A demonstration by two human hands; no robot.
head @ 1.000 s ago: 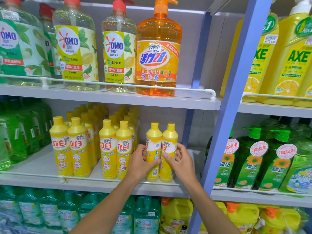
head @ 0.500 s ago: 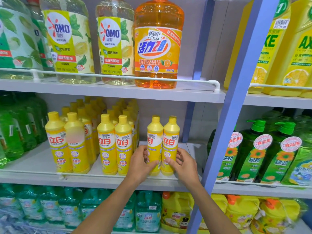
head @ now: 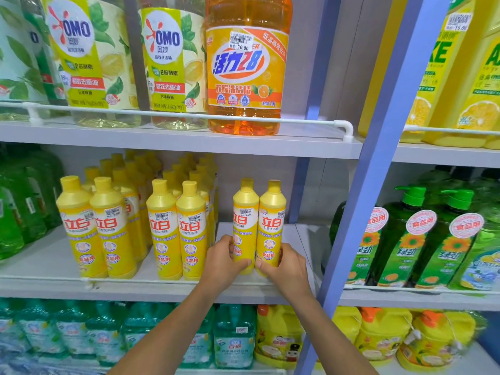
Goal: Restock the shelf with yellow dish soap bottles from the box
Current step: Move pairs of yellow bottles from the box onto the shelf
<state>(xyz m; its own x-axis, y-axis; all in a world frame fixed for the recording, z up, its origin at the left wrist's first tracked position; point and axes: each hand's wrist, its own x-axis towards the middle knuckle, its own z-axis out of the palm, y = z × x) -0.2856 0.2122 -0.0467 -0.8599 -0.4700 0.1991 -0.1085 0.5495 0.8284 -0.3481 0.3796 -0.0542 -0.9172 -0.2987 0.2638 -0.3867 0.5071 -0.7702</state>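
Note:
Two yellow dish soap bottles stand upright side by side on the middle shelf (head: pixel 300 236). My left hand (head: pixel 223 262) grips the lower part of the left bottle (head: pixel 244 220). My right hand (head: pixel 284 269) grips the lower part of the right bottle (head: pixel 272 220). Left of them stand rows of the same yellow bottles (head: pixel 176 228), several deep, with a gap between those rows and the held pair. The box is not in view.
A white wire rail (head: pixel 121 281) runs along the shelf's front edge. A blue upright post (head: pixel 378 163) bounds the bay on the right. Large orange bottle (head: pixel 247 66) and clear bottles stand above, green bottles (head: pixel 422 239) in the right bay, teal and yellow jugs below.
Both hands have stayed on the two bottles, sliding down to their lower parts. The view has shifted slightly down and closer to the shelf.

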